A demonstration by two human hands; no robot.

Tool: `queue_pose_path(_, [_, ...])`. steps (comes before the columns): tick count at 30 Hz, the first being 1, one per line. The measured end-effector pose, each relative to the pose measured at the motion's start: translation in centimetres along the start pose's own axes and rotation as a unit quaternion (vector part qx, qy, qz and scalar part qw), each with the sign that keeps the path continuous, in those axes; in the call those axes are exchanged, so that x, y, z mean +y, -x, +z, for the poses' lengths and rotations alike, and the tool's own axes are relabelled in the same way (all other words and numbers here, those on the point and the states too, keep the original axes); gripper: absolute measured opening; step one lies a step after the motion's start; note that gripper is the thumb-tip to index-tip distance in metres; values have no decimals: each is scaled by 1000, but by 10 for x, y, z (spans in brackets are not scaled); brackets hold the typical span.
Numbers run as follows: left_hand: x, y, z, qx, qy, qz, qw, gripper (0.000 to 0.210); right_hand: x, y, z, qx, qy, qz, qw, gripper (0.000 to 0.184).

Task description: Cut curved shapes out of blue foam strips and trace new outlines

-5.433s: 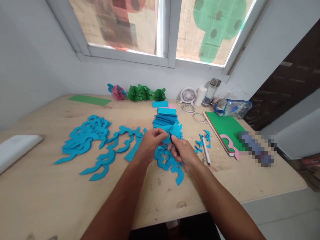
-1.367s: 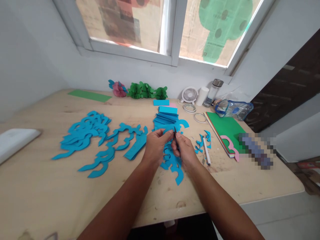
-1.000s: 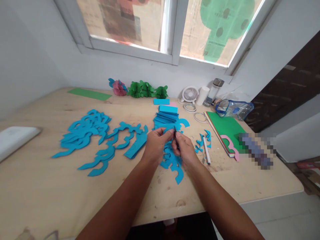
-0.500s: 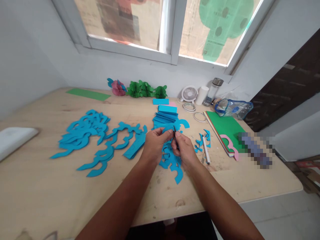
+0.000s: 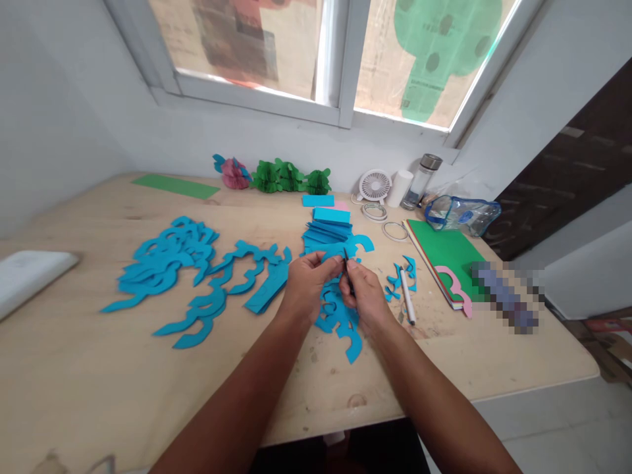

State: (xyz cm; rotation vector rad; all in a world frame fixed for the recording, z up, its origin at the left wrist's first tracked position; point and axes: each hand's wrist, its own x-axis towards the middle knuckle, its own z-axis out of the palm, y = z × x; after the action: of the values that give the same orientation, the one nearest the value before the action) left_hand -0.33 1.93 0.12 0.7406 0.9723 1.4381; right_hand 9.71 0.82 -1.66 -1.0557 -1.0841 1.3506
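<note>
My left hand (image 5: pixel 309 280) is closed on a piece of blue paper (image 5: pixel 334 251), pinched between thumb and fingers. In my right hand (image 5: pixel 364 289) is a pair of dark scissors (image 5: pixel 347 260), its blades at the edge of that paper; the handles are mostly hidden by my fingers. Under and between the hands lie curved blue cut pieces (image 5: pixel 351 342). Just beyond sits a stack of blue paper strips (image 5: pixel 328 230). Left of my left hand are folded blue strips (image 5: pixel 267 293) and wavy blue cut-outs (image 5: pixel 210 303), with a larger heap of wavy cut-outs (image 5: pixel 170 253) farther left.
Right of my hands lie blue scraps (image 5: pixel 394 282) and a white marker (image 5: pixel 407 297). A green paper stack (image 5: pixel 447 257) carries a pink cut-out (image 5: pixel 457 289). Along the back stand green paper shapes (image 5: pixel 289 176), a small fan (image 5: pixel 374 185) and a bottle (image 5: pixel 421 181). Tape rolls (image 5: pixel 395 230) lie nearby.
The scissor blades have shifted slightly at the paper's edge. Both hands stay in nearly the same place, and the view has moved very little.
</note>
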Motion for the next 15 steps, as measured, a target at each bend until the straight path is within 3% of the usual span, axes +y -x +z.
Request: queue_pose_path(15, [1,0,0,-12,5,-1,1000,25,1,0,-1,-5,5,-3,1000,52])
